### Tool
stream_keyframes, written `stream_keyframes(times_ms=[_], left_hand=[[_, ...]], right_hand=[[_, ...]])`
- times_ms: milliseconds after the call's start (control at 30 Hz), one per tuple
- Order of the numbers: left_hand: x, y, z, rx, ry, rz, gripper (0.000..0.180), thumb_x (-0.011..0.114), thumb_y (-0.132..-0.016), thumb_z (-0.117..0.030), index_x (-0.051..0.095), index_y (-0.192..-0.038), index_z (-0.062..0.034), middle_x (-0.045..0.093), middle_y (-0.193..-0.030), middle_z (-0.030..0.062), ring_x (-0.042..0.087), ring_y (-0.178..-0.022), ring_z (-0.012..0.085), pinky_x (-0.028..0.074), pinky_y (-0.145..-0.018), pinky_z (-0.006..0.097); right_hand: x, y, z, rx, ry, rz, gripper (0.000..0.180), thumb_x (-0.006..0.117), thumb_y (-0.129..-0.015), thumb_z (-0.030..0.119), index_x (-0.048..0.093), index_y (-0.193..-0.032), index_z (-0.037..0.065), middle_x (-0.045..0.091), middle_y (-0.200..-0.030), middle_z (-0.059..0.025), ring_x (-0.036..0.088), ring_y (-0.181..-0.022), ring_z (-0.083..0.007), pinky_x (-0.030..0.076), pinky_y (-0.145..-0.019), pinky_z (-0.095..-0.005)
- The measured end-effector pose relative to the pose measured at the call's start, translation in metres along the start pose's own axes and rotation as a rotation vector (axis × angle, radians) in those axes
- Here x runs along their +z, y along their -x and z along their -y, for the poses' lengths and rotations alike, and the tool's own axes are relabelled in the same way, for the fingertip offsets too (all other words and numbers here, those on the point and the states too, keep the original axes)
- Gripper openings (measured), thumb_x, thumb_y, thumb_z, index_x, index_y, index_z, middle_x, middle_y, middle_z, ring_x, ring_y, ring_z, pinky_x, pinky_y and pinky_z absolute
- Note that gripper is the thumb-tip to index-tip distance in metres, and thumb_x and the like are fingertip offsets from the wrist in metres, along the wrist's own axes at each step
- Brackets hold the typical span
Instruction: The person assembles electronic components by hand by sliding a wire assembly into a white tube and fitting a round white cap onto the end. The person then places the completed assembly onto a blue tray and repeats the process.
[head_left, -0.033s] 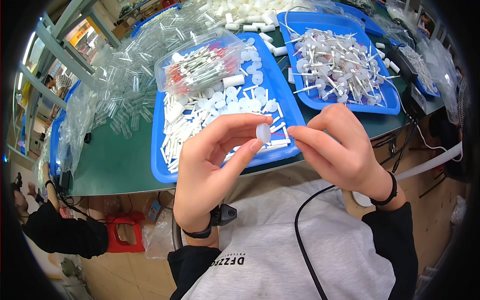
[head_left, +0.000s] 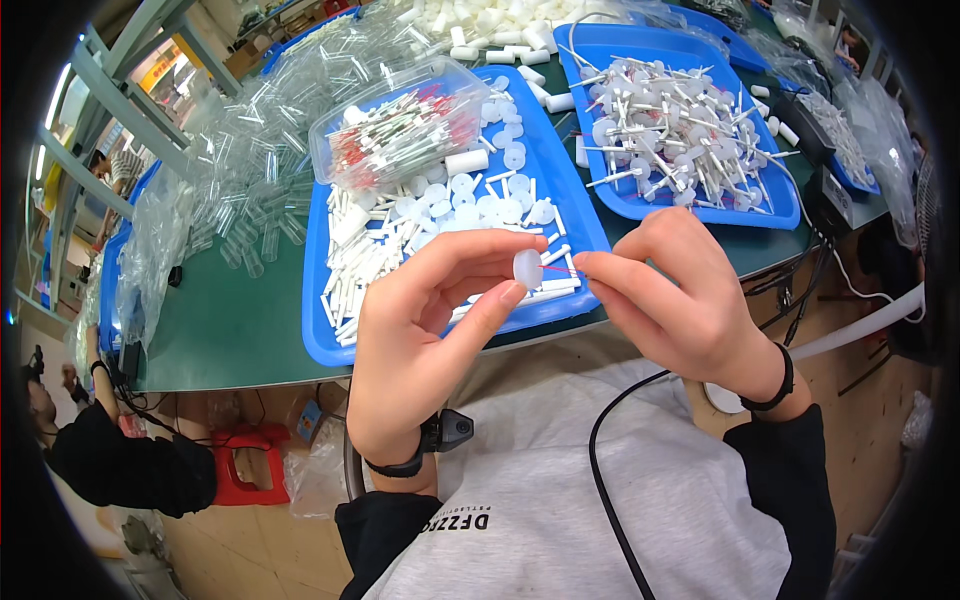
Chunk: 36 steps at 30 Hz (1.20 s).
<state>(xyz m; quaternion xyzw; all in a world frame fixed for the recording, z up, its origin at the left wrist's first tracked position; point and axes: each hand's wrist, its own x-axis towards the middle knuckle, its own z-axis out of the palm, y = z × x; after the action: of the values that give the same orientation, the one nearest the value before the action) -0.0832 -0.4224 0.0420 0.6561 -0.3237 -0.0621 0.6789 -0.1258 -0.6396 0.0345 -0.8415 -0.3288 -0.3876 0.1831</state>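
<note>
Between its thumb and forefinger, my left hand (head_left: 410, 325) pinches a translucent white plastic disc (head_left: 527, 267) by the rim. A thin red stick (head_left: 556, 268) runs from the disc's face to the pinched fingertips of my right hand (head_left: 680, 290). Whether the stick passes into the disc is too small to tell. Both hands are above the near edge of a blue tray (head_left: 325, 345), which holds short white tubes (head_left: 375, 255) and loose translucent discs (head_left: 465, 205). On that tray's far part sits a clear plastic box (head_left: 400, 125) of thin red and white sticks.
A second blue tray (head_left: 690, 210), at the right, is heaped with white sticks bearing discs (head_left: 680, 130). Clear plastic tubes (head_left: 250, 190) cover the left of the green table (head_left: 230, 320); white cylinders (head_left: 500, 30) lie at the back. A black cable (head_left: 600, 470) hangs before my body.
</note>
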Motion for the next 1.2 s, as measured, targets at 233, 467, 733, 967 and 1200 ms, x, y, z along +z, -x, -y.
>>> stream_keyframes(times_ms=[233,467,733,967,1200], left_hand=[[0.002,0.001,0.004,0.033,-0.029,0.004,0.027,0.06,-0.089,0.006,0.06,-0.116,0.0069,0.065,-0.113,0.0135,0.065,-0.1,0.0165,0.051,-0.09,0.028],[0.003,-0.002,0.015,0.124,-0.337,-0.028,0.026,0.067,-0.082,0.003,0.067,-0.108,0.0006,0.068,-0.1,0.0119,0.067,-0.089,0.0182,0.052,-0.08,0.028],[0.003,0.0,0.007,0.033,-0.212,0.028,0.027,0.06,-0.087,0.008,0.061,-0.113,0.0083,0.065,-0.113,0.017,0.063,-0.104,0.0184,0.05,-0.091,0.03],[0.005,0.0,0.007,0.072,-0.126,0.004,0.027,0.058,-0.088,0.007,0.058,-0.115,0.0082,0.064,-0.114,0.018,0.063,-0.105,0.019,0.05,-0.091,0.03],[0.009,-0.001,0.008,0.06,-0.034,0.003,0.027,0.058,-0.088,0.007,0.057,-0.116,0.0082,0.064,-0.115,0.0187,0.064,-0.105,0.0194,0.05,-0.092,0.03]], right_hand=[[-0.006,0.001,-0.001,-0.066,0.07,0.077,0.033,0.068,-0.064,0.002,0.065,-0.096,-0.002,0.051,-0.081,-0.0079,0.052,-0.071,-0.0234,0.045,-0.063,-0.0344],[-0.004,0.003,-0.003,-0.112,0.121,0.097,0.037,0.065,-0.063,0.006,0.066,-0.099,-0.003,0.052,-0.085,-0.0092,0.052,-0.075,-0.0238,0.047,-0.067,-0.0351],[-0.004,0.003,-0.003,0.019,-0.05,-0.04,0.03,0.071,-0.07,0.0,0.065,-0.099,-0.006,0.06,-0.084,-0.0108,0.058,-0.073,-0.0241,0.047,-0.06,-0.0326],[-0.006,0.003,-0.004,-0.06,-0.06,-0.075,0.028,0.073,-0.068,0.0,0.065,-0.095,-0.006,0.061,-0.079,-0.0106,0.058,-0.067,-0.0238,0.045,-0.056,-0.0321],[-0.009,-0.001,-0.007,-0.088,-0.002,-0.12,0.026,0.073,-0.067,0.002,0.066,-0.091,-0.004,0.061,-0.077,-0.0084,0.056,-0.064,-0.0224,0.044,-0.055,-0.0322]])
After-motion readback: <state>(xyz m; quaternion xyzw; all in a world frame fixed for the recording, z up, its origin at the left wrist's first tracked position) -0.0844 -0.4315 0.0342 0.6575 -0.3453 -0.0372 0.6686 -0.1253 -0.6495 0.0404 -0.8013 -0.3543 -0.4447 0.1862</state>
